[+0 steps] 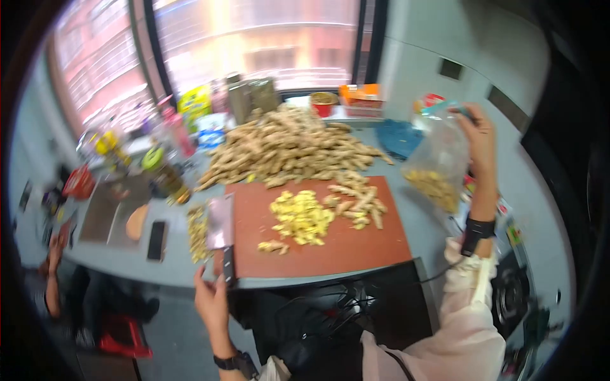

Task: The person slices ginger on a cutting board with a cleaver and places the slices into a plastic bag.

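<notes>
1. Reading the red-brown cutting board [378,251] as a clock face, with twelve toward the window [254,41], I saw the person's two hands held well apart.
2. The right hand [479,136], out at about two o'clock, was clamped on the upper edge of a clear plastic bag [438,146], which hung raised over the table [406,197] with yellowish pieces [434,185] gathered toward its bottom.
3. The left hand [212,300], near seven o'clock, had its thumb and fingers spread; it was just beside the black handle of a cleaver [220,222], and I could not tell whether they touched.
4. That cleaver lay along the board's nine o'clock edge, handle toward the person.
5. Yellow ginger slices [302,217] sat heaped near the board's centre, with knobbly ginger pieces [363,198] toward two.
6. At twelve, behind the board, rose a great pile of whole ginger [289,143].
7. Beyond the cleaver, toward nine, came a strip of yellowish bits [197,233], a dark phone [156,241] and then a sink [105,222].
</notes>
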Demonstrator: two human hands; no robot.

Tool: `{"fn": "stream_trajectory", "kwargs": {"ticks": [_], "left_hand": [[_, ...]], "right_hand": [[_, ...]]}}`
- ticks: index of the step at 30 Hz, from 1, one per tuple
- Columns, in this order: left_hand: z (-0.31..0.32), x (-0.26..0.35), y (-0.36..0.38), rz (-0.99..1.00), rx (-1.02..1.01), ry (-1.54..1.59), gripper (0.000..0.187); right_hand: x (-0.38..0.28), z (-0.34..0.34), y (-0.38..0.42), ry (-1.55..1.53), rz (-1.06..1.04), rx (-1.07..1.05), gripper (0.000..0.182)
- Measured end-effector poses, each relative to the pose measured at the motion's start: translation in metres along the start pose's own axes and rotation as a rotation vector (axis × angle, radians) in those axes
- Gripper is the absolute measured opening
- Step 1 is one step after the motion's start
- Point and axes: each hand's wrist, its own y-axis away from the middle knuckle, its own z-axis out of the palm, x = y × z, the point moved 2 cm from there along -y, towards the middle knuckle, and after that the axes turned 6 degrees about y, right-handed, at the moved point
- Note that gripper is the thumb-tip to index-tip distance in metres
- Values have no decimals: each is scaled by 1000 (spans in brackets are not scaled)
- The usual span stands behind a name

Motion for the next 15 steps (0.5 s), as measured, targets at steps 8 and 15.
{"fn": "stream_trajectory", "kwargs": {"ticks": [8,15], "left_hand": [[-36,49,-7,60,-2,257,49],[-71,40,-23,100,9,471,41]], "right_hand": [[-127,114,-56,-238,-262,-385,23],[-199,268,-26,-602,-440,-603,20]]}}
